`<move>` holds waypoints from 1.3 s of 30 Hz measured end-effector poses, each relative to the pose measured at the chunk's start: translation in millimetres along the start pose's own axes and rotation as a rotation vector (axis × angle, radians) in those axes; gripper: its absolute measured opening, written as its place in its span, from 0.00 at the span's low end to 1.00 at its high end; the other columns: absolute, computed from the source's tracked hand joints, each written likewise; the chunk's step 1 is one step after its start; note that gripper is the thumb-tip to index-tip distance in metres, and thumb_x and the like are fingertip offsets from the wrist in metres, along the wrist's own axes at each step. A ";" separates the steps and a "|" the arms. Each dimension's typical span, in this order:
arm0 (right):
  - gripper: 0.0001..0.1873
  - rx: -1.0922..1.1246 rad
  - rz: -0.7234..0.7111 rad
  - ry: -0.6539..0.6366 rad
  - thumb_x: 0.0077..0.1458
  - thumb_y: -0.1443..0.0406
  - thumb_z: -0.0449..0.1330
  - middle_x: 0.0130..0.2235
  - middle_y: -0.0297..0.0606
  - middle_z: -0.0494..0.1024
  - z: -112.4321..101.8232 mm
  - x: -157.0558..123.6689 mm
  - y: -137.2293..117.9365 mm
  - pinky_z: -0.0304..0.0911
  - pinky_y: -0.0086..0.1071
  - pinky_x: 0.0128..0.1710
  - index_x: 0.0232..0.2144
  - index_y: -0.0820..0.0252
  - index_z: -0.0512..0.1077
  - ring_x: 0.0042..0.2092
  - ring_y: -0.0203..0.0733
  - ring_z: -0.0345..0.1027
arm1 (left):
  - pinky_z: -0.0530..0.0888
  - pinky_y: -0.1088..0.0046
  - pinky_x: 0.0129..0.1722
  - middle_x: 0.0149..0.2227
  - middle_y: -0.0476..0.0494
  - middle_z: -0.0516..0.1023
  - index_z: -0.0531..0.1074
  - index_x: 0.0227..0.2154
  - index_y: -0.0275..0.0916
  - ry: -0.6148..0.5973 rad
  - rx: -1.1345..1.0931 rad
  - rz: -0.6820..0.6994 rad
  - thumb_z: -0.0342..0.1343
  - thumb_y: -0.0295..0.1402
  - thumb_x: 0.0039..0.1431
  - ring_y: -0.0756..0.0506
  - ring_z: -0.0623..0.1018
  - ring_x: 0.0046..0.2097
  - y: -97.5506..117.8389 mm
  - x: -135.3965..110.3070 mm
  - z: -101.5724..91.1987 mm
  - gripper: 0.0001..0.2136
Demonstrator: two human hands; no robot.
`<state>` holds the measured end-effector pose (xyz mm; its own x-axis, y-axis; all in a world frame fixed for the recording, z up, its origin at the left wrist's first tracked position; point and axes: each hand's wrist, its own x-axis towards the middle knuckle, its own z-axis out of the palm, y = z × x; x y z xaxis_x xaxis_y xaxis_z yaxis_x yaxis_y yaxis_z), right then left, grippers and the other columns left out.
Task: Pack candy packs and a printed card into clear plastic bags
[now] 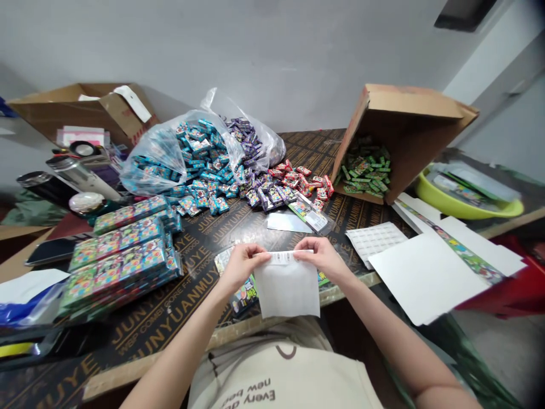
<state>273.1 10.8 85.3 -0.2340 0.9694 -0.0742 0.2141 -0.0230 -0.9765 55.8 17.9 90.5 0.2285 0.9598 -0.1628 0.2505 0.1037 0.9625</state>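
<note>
My left hand (242, 264) pinches the upper left corner of a thin white sheet (288, 291). At its upper right corner, my right hand (325, 259) grips it the same way. The top strip of the sheet shows small dark printed marks, perhaps labels; the rest looks blank. It hangs over the table's front edge, partly covering a colourful printed package (246, 294). Just beyond my hands lie a silvery flat piece (288, 222) and a green printed packet in clear wrap (310, 213).
Wrapped multi-packs (121, 258) are stacked left. Small blue packs (202, 150) spill from a plastic bag, near purple packs (268, 193) and red packs (321, 187). A tipped carton (417, 122) holds green packs (368, 170). Label sheets (377, 241) and white cards (428, 278) lie right.
</note>
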 end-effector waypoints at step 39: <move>0.15 0.024 -0.052 0.063 0.37 0.58 0.64 0.25 0.34 0.71 -141.7 40.9 68.5 0.57 0.29 0.27 0.27 0.60 0.69 0.26 0.34 0.63 | 0.70 0.76 0.20 0.16 0.50 0.69 0.69 0.19 0.32 0.046 -0.109 -0.362 0.61 0.32 0.41 0.52 0.70 0.19 -76.1 81.4 52.0 0.09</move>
<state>412.5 83.5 44.1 -0.1840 0.9829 -0.0111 0.1807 0.0227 -0.9833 104.2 74.6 -7.3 0.1003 0.8664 -0.4892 0.2056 0.4630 0.8622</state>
